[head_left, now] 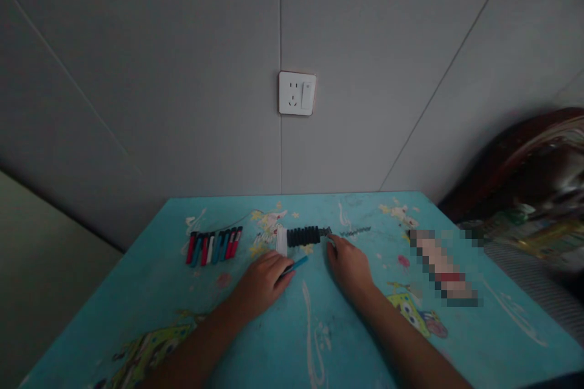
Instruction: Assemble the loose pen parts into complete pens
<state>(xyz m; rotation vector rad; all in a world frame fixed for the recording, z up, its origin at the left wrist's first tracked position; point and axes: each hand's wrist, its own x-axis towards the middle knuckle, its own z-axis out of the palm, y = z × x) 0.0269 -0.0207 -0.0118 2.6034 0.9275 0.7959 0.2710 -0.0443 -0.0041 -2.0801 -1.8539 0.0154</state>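
Note:
A slim blue pen barrel (298,264) sticks out from the fingers of my left hand (264,276), which is closed on it just above the table. My right hand (350,262) rests farther right, its fingertips pinched together at a small group of dark pieces (325,231); whatever is between them is too small to make out. Between and beyond the hands lies a row of black, cap-like pieces (303,236). White sticks (281,242) lie side by side left of that row. A line of tiny dark parts (356,231) stretches to the right of my right fingertips.
Several red, blue and white pens with dark ends (214,246) lie in a row at the left. The table (365,340) has a blue cartoon-print cover and meets a grey wall with a socket (297,93). A pixelated patch (442,267) hides something at the right.

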